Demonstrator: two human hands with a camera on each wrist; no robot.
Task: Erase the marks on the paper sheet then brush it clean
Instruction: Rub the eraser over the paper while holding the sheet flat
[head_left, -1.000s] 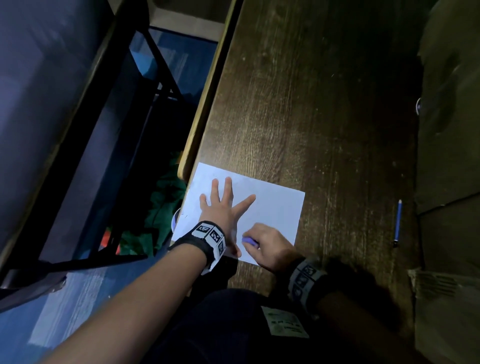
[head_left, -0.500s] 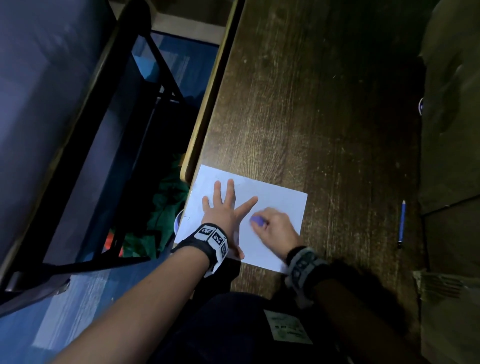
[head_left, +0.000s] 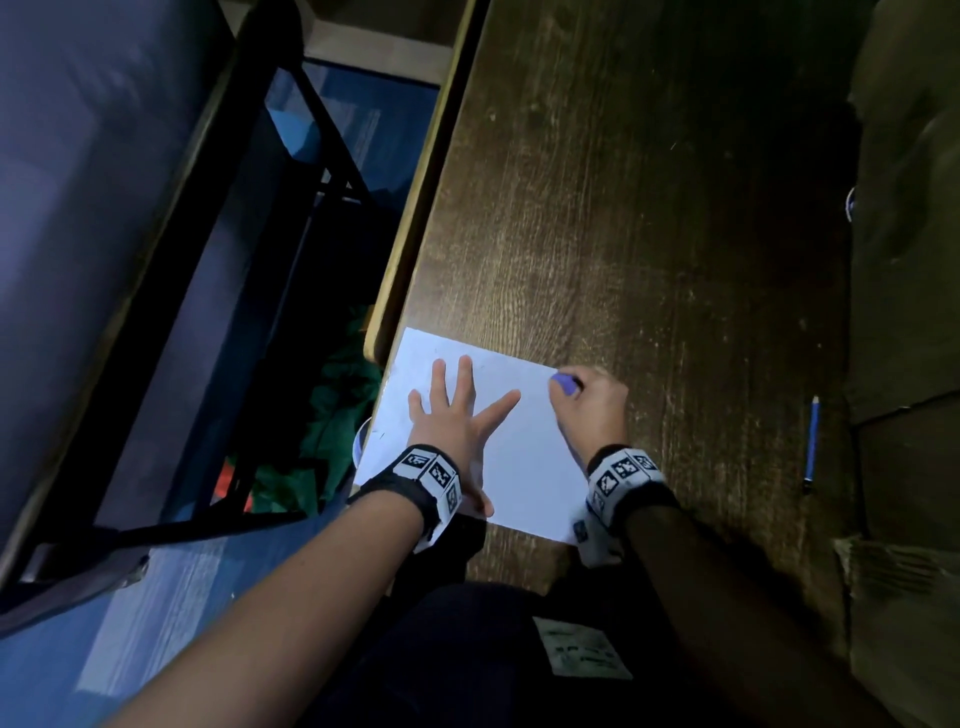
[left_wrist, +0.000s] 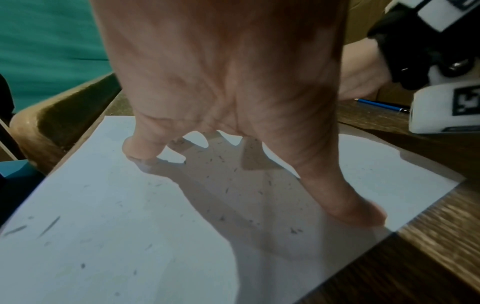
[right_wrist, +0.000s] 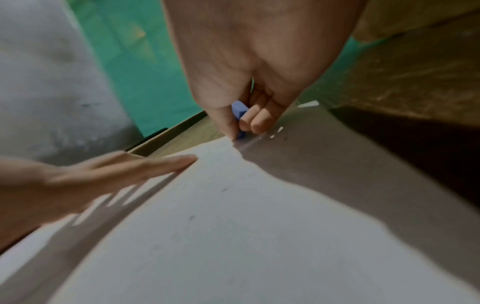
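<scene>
With the right hand (head_left: 589, 410) pinching the blue eraser (head_left: 565, 384) at the paper sheet's (head_left: 524, 457) far right corner, a hard stroke off that edge could crease or tear it. Left hand (head_left: 452, 415) lies flat, fingers spread, holding nothing, pinning the sheet at the bench's (head_left: 649, 208) near left corner. Part overhangs, so it may slip; crumbs (left_wrist: 228, 189) unbrushed.

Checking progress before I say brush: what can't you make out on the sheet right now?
- Paper sheet under the left hand: hidden in head and left wrist views.
- Eraser tip: right hand fingers cover it.
- Faint marks: right wrist view blurred.
- Sheet's near corner: wristband hides it, head view.
</scene>
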